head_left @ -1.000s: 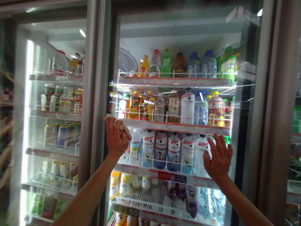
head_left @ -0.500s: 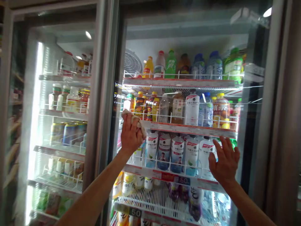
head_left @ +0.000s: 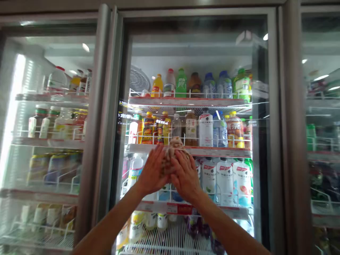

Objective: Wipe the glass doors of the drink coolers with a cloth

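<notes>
Left to right: the left hand (head_left: 152, 171), apart from the right a moment ago, now meets it, the right hand (head_left: 184, 175) having swung in, and together they clasp a bunched cloth (head_left: 174, 148) against the glass door (head_left: 202, 46) of a drinks cooler. Both forearms angle up from below, converging, with white water bottles (head_left: 224, 182) behind the glass to the right

Probably a shop: glass-door drinks cooler (head_left: 104, 106)
</notes>
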### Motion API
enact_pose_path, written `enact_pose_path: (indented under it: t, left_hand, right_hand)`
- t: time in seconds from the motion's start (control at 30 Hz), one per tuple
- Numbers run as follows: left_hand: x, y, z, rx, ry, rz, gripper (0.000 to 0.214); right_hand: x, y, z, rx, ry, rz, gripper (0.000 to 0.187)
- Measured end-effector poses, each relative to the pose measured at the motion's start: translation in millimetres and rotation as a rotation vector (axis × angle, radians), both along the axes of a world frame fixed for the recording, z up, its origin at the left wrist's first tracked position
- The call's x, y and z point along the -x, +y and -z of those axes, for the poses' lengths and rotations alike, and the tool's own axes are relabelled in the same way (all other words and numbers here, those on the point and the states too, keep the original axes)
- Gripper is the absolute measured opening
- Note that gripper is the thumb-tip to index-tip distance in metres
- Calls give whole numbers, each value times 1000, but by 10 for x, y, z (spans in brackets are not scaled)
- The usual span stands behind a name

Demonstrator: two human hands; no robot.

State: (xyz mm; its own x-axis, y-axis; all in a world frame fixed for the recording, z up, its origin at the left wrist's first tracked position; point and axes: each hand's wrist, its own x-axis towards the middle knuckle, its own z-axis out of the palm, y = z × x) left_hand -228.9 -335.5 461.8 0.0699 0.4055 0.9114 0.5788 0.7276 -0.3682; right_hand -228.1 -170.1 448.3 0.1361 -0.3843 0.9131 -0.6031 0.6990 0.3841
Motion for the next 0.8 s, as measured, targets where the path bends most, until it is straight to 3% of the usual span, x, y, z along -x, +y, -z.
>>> enact_pose_path:
  t: [0.13, 0.2, 0.27, 0.37, 0.43, 0.47, 0.53, 0.7, 0.73, 0.8]
  left_hand:
    - [57, -439, 67, -287, 75, -216, 69]
    - [113, -490, 97, -348, 96, -314, 64]
    - [150, -477, 116, -334, 90, -378, 60]
    - [159, -435, 124, -328, 88, -408, 59]
    - [151, -422, 121, -333, 97, -412, 60]
    - [148, -419, 119, -335, 100, -412, 60]
    - [143, -420, 117, -337, 104, -411, 60]
    - [146, -440, 119, -333, 116, -396, 59]
    - [148, -444, 120, -331, 119, -393, 59]
    - [153, -450, 123, -330, 124, -393, 59]
  right_hand:
    - [79, -205, -7, 94, 67, 158, 40]
    - [119, -76, -76, 131, 106, 225, 35]
    - [161, 323, -189, 222, 137, 307, 34]
    - [225, 1259, -391, 465, 208, 433, 38]
    - [255, 1772, -498, 600, 213, 438, 40]
    - [262, 1901, -530, 647, 219, 405, 41]
    - [255, 1843, -539, 641, 224, 322, 40]
    - [176, 822, -361, 257, 207, 236, 33]
    - [166, 736, -337, 204, 193, 241, 33]
    - [165, 841, -348, 189, 189, 270, 33]
